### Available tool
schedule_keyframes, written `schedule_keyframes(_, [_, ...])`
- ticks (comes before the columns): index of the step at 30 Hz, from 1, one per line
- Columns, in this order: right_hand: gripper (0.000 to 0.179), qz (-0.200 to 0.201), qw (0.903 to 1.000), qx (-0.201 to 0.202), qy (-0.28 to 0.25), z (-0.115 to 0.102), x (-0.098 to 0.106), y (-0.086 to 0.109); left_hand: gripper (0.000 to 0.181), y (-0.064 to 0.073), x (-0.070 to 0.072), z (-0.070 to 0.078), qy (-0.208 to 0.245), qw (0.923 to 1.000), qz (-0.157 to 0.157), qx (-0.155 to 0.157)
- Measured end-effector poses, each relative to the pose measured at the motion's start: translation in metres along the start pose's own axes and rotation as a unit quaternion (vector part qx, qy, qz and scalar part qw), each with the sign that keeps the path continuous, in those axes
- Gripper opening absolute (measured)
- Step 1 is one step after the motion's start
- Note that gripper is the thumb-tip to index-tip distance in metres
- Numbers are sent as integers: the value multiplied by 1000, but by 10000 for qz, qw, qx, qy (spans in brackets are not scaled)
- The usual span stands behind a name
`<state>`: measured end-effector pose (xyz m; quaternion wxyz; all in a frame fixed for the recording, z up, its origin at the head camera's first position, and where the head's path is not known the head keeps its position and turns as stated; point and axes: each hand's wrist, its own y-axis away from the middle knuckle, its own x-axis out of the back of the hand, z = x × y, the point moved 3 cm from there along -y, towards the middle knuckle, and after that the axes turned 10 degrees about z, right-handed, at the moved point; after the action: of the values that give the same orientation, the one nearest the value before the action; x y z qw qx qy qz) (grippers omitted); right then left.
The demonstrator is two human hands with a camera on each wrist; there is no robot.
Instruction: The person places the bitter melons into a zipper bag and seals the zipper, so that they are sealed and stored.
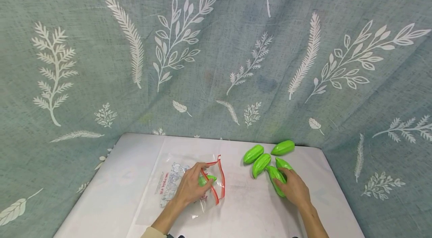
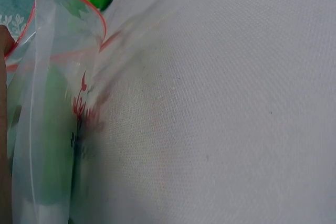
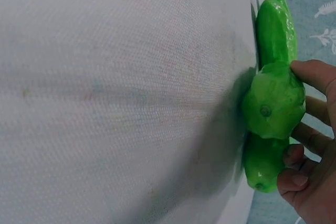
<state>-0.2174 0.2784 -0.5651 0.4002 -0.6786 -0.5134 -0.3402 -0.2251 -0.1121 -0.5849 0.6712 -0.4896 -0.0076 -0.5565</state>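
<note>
A clear zip bag [image 1: 175, 181] with a red zip edge lies on the left, its mouth spread toward the right. My left hand [image 1: 194, 185] grips the bag by its mouth, fingers at the far edge and thumb at the near side. Inside it sits a bright green, ridged vegetable like a bitter melon, blurred through the plastic in the left wrist view. My right hand [image 1: 295, 187] holds another green bitter melon [image 3: 273, 100] between thumb and fingers. More bitter melons lie close by, one [image 3: 276, 30] beyond it and one [image 3: 262, 163] on its near side.
Several green bitter melons lie at the back right of the white table [image 1: 243, 208], among them one [image 1: 282, 148] near the far edge and two touching ones [image 1: 253, 154]. A grey-green leaf-patterned cloth [image 1: 216, 61] hangs behind and around the table.
</note>
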Motion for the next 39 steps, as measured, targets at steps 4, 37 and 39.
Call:
schedule_keyframes(4, [59, 41, 10000, 20, -26, 0, 0, 0, 55, 0, 0, -1, 31, 10000, -39, 20])
schedule_keyframes(37, [61, 271, 9993, 19, -247, -6, 2, -3, 52, -2, -2, 1, 94, 9998, -191, -37])
schedule_keyframes(39, [61, 284, 9992, 36, -267, -7, 3, -4, 52, -2, -2, 1, 95, 9998, -190, -51])
